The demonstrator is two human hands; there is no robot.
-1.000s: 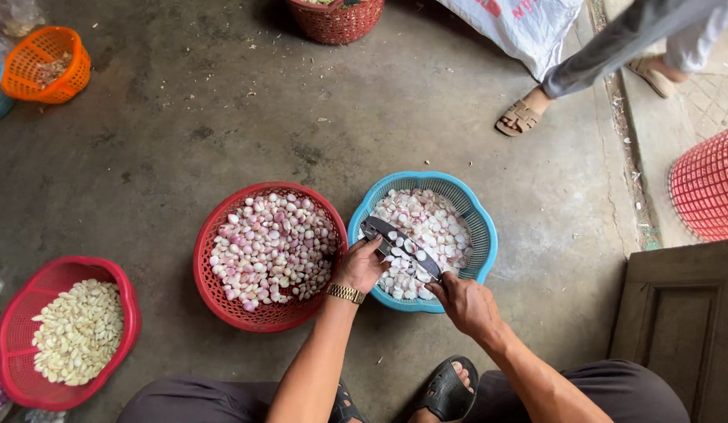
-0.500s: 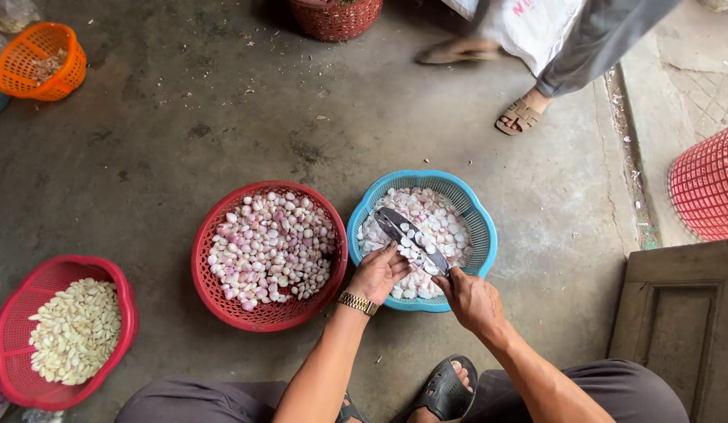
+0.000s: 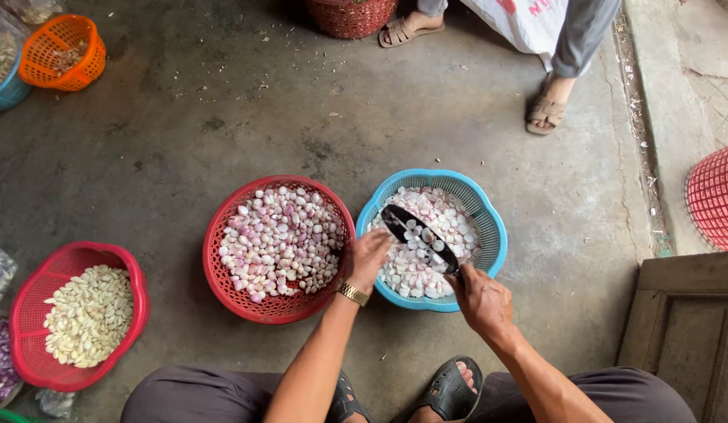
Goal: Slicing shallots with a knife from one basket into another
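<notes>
The slicer (image 3: 420, 237), a long dark tool with holes along its blade, lies slantwise over the blue basket (image 3: 495, 235), its far end up and to the left of the right hand's fingers. The right hand (image 3: 480, 299) is closed around its handle at the basket's near rim. Pale slices (image 3: 450, 219) fill the basket under and beyond the blade, and a few sit on the blade itself.

The left hand (image 3: 369, 255) rests at the basket's left rim, just beside the slicer's far end, fingers curled loosely downward. Whether they hold anything cannot be told from this view. A gold watch (image 3: 353, 293) sits on that wrist.

Just left of the left fingers, touching the blue basket, stands a red basket (image 3: 223, 291) heaped with pink-white shallots (image 3: 279, 239). Well to the left of it, a second red basket (image 3: 23, 345) holds pale yellowish cloves (image 3: 88, 315).

Behind both hands, toward the person, are dark trousers and two black sandals (image 3: 448, 389) on the concrete floor (image 3: 223, 117).

Far beyond the fingers, an orange basket (image 3: 65, 52) stands at the upper left, and another person's sandalled feet (image 3: 545, 114) stand near a white sack (image 3: 528, 19). A red mesh basket (image 3: 712, 196) shows at the right edge, above a wooden door (image 3: 685, 329).
</notes>
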